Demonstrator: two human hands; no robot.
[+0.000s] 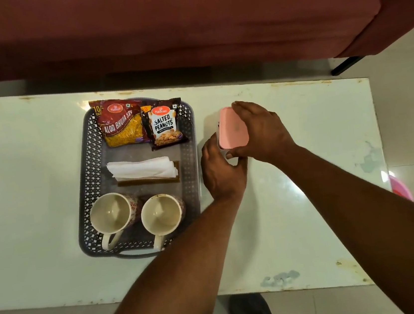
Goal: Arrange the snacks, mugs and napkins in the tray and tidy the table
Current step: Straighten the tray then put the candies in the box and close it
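A grey perforated tray [188, 143] lies on the white table [310, 196]. At its far end lie a red Aloo Bhujia Sev packet [118, 126] and a Salted Peanuts packet [164, 125]. In the middle, white napkins [142, 168] sit in a brown holder [149, 182]. Two cream mugs [111, 215] [161, 216] stand at the near end. Right of the tray, a pink-lidded box [231, 127] stands on the table. My right hand [262, 129] grips the lid from above. My left hand [222, 173] holds the box's near-left side.
A dark red sofa [184, 21] runs along the far side of the table, with black legs at both ends. A pink object [400, 188] peeks from beyond the table's right edge. The tiled floor and a dark-clad leg [251, 313] show below the near edge.
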